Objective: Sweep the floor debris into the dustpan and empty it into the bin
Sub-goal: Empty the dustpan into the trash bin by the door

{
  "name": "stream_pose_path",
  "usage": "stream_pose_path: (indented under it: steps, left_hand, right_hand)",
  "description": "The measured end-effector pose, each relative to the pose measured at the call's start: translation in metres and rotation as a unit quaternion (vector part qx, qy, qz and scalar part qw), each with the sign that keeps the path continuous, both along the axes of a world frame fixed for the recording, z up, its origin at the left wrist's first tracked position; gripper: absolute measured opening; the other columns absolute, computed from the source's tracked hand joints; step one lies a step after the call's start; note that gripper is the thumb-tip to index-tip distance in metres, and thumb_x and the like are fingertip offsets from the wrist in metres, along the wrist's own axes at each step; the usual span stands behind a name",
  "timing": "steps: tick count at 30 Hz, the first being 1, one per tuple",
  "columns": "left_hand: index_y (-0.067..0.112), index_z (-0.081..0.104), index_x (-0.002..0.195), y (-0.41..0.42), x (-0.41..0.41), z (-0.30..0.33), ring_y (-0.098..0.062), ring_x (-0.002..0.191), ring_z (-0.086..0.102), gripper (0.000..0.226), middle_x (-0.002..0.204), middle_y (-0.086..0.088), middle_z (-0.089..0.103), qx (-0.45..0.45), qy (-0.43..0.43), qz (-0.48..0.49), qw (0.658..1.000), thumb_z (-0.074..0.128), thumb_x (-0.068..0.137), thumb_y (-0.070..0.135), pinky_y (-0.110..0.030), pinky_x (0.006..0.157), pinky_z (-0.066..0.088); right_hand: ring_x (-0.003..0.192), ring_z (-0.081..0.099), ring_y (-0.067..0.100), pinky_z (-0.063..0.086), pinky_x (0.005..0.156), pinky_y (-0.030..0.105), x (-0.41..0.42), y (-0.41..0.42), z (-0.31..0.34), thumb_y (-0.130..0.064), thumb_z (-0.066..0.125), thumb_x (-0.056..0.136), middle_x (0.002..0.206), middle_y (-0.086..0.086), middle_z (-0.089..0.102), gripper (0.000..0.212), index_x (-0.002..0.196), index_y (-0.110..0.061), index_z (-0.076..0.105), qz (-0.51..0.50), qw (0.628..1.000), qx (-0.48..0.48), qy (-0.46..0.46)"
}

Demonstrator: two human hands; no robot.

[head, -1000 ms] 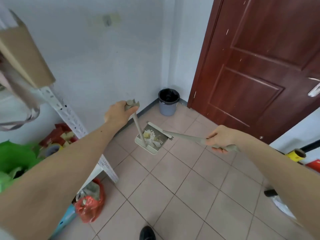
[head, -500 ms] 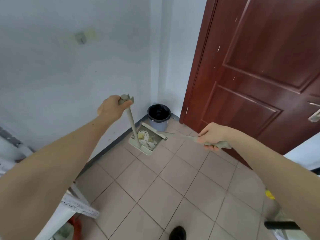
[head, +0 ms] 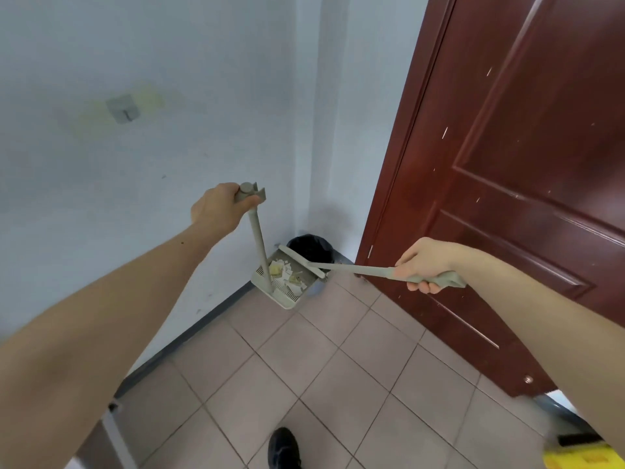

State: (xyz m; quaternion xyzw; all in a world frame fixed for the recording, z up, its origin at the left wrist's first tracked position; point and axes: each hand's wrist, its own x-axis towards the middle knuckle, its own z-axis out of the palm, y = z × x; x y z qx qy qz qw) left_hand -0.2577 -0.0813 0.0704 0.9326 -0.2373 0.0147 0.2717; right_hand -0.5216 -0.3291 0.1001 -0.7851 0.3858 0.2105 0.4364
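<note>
The left hand [head: 216, 208] clenched the light, stiff dustpan [head: 282, 279] by its handle top, paper debris [head: 285, 272] loose below those fingers near the bin [head: 309, 247], while the right hand [head: 424, 265] gripped the broom [head: 355, 269], likely best held high.

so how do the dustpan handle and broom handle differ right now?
The dustpan handle stands near upright, gripped at its top by the left hand. The broom handle lies near level, gripped near its end by the right hand. Both are grey-green.
</note>
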Motion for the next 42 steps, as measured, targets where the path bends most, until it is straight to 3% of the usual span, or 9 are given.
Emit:
stream_pose_path:
  steps: [4,11,20,24,28,33,39,42]
  left_hand:
    - [0.018,0.05,0.076,-0.034,0.043,0.004,-0.021,0.066,0.053,0.039,0.068,0.003,0.053,0.031,-0.06,-0.014,0.998,0.051,0.093,0.053,-0.03,0.053,0.031]
    - [0.015,0.055,0.092,-0.097,0.091,-0.003,-0.024,0.073,0.056,0.04,0.082,0.0,0.06,0.093,-0.147,-0.086,0.981,0.044,0.096,0.053,-0.033,0.059,0.038]
    - [0.013,0.057,0.094,-0.174,0.12,-0.03,-0.025,0.07,0.06,0.061,0.083,0.001,0.061,0.124,-0.196,-0.167,0.958,0.027,0.089,0.066,-0.035,0.055,0.043]
    - [0.014,0.057,0.095,-0.201,0.126,-0.048,-0.022,0.061,0.055,0.055,0.083,0.002,0.061,0.185,-0.244,-0.225,0.925,0.027,0.093,0.061,-0.031,0.048,0.036]
    - [0.011,0.06,0.097,-0.218,0.131,-0.06,-0.028,0.059,0.061,0.065,0.081,-0.001,0.063,0.214,-0.283,-0.29,0.889,0.02,0.09,0.062,-0.029,0.043,0.033]
    - [0.006,0.064,0.099,-0.234,0.126,-0.079,-0.031,0.065,0.064,0.07,0.082,-0.004,0.065,0.208,-0.306,-0.368,0.853,0.018,0.091,0.059,-0.021,0.043,0.016]
    - [0.007,0.07,0.095,-0.242,0.118,-0.085,-0.027,0.052,0.064,0.062,0.071,-0.003,0.065,0.203,-0.342,-0.441,0.804,0.032,0.088,0.055,-0.02,0.042,0.025]
    - [0.01,0.064,0.12,-0.247,0.113,-0.085,-0.03,0.075,0.067,0.064,0.091,-0.005,0.067,0.227,-0.317,-0.45,0.803,0.034,0.091,0.059,-0.026,0.051,0.034]
  right_hand:
    - [0.032,0.045,0.011,0.037,0.033,0.015,0.037,-0.033,0.005,-0.01,0.066,0.092,0.066,0.014,0.055,0.017,0.101,0.003,0.069,-0.022,1.0,0.012,0.004]
    - [0.036,0.046,0.011,0.039,0.034,0.016,0.079,-0.085,-0.01,-0.015,0.07,0.09,0.066,0.013,0.057,0.025,0.108,0.003,0.068,-0.068,0.997,0.028,-0.005]
    - [0.033,0.046,0.01,0.038,0.032,0.015,0.114,-0.143,-0.039,-0.008,0.063,0.094,0.069,0.014,0.055,0.022,0.112,0.004,0.066,-0.108,0.992,0.063,-0.002]
    - [0.039,0.043,0.011,0.038,0.032,0.016,0.125,-0.166,-0.054,-0.009,0.062,0.094,0.069,0.013,0.054,0.017,0.106,0.001,0.067,-0.114,0.991,0.074,0.001]
    - [0.041,0.043,0.011,0.038,0.033,0.016,0.131,-0.184,-0.064,-0.011,0.063,0.093,0.068,0.012,0.054,0.011,0.099,-0.003,0.067,-0.114,0.99,0.078,0.002]
    - [0.041,0.044,0.011,0.039,0.034,0.016,0.137,-0.199,-0.076,-0.015,0.065,0.092,0.07,0.013,0.056,0.029,0.116,0.001,0.063,-0.114,0.989,0.09,0.002]
    - [0.039,0.045,0.01,0.038,0.032,0.015,0.141,-0.208,-0.082,-0.013,0.065,0.092,0.07,0.012,0.056,0.031,0.117,0.004,0.064,-0.122,0.987,0.103,0.003]
    - [0.038,0.044,0.009,0.038,0.033,0.015,0.14,-0.211,-0.076,-0.011,0.063,0.093,0.068,0.012,0.054,0.02,0.107,0.002,0.066,-0.124,0.987,0.1,0.006]
